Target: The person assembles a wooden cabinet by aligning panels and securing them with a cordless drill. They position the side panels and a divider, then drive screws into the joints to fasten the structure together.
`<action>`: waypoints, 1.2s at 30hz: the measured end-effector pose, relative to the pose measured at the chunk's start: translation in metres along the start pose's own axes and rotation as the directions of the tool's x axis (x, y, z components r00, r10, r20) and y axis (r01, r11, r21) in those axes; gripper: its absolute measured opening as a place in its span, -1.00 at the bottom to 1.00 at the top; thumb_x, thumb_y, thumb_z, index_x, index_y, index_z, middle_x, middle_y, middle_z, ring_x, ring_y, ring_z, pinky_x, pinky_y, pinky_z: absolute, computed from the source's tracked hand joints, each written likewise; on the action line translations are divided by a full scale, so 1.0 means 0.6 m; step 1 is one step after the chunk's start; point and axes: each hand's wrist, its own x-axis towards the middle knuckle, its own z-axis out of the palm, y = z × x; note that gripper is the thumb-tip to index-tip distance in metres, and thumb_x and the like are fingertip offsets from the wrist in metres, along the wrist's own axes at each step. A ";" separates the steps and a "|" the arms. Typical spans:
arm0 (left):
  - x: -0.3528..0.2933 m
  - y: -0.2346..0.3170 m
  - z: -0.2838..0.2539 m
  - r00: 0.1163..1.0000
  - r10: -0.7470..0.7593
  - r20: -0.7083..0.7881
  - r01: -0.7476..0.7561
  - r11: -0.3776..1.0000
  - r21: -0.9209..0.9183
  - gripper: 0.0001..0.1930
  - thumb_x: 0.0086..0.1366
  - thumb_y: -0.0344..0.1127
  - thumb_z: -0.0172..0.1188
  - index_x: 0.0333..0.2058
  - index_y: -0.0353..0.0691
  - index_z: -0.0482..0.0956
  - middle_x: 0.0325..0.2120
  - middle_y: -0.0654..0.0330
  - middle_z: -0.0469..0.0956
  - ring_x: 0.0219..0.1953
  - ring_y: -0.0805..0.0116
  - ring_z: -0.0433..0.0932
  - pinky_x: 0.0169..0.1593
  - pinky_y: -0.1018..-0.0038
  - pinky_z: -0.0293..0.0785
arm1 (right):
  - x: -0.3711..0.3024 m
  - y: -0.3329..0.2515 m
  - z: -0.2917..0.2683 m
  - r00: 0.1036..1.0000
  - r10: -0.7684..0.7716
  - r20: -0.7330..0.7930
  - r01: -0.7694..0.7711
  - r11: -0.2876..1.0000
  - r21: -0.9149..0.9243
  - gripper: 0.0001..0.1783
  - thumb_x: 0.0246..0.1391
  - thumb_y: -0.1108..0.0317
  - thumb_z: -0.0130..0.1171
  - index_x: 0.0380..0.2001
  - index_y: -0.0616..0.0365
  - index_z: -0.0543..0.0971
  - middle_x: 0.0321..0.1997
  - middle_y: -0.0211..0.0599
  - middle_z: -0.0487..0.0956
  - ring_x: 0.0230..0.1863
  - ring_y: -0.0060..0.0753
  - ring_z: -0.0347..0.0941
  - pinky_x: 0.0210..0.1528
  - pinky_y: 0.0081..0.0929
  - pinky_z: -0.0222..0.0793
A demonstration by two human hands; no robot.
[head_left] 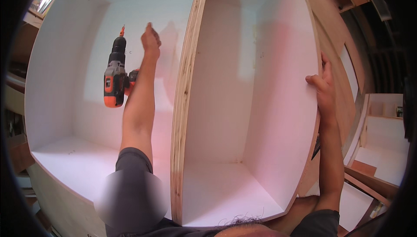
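My left hand (150,40) is over the left compartment of a white-lined wooden cabinet (188,85), its fingers closed together. Whatever they may hold is too small to make out. Beside that forearm lies a black and orange cordless drill (115,76) with a bit in its chuck, pointing toward the far side. Its battery end is partly hidden by my arm. My right hand (323,80) grips the edge of the cabinet's right side panel (282,85), the thumb on the inner face and the fingers outside, partly hidden.
A thick plywood divider (178,167) separates the two compartments. Brown wooden boards (343,63) stand close along the right side. Farther right is another white-lined cabinet piece (384,137). Various wooden pieces crowd the left rim of the view.
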 end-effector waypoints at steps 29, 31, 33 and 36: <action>-0.033 -0.160 0.066 0.987 0.037 0.157 -0.089 0.935 0.343 -0.55 0.45 -0.10 0.05 -0.67 -0.03 0.30 -0.77 0.40 0.16 -0.73 0.53 0.11 -0.63 0.41 0.00 | 0.004 -0.010 0.008 1.000 0.024 0.018 -0.024 1.000 -0.009 -0.06 -0.14 0.48 0.05 0.42 0.35 0.10 0.41 0.02 0.23 0.37 -0.22 0.24 0.39 -0.42 0.16; -0.022 -0.120 0.059 0.993 0.058 0.104 -0.085 0.957 0.276 -0.55 0.45 -0.10 0.05 -0.67 -0.02 0.30 -0.77 0.40 0.16 -0.73 0.54 0.11 -0.63 0.41 0.00 | 0.004 -0.005 0.002 1.000 0.006 0.008 -0.006 1.000 -0.010 -0.06 -0.14 0.48 0.05 0.42 0.34 0.10 0.40 0.03 0.24 0.36 -0.21 0.25 0.39 -0.42 0.15; -0.029 -0.068 0.042 0.995 0.085 0.056 -0.095 0.974 0.205 -0.55 0.46 -0.11 0.05 -0.67 -0.02 0.30 -0.77 0.40 0.15 -0.73 0.54 0.11 -0.63 0.42 0.00 | 0.001 -0.006 0.003 1.000 0.008 -0.007 -0.008 1.000 -0.006 -0.07 -0.13 0.48 0.04 0.42 0.35 0.10 0.40 0.03 0.24 0.36 -0.21 0.25 0.39 -0.42 0.16; -0.052 -0.015 0.019 0.985 0.166 0.040 -0.170 0.968 0.185 -0.52 0.46 -0.09 0.06 -0.69 -0.03 0.28 -0.77 0.41 0.16 -0.73 0.53 0.09 -0.60 0.42 0.01 | -0.001 -0.012 0.005 1.000 0.031 -0.003 -0.031 0.999 -0.016 -0.07 -0.13 0.48 0.05 0.42 0.35 0.10 0.39 0.02 0.25 0.36 -0.22 0.25 0.38 -0.43 0.16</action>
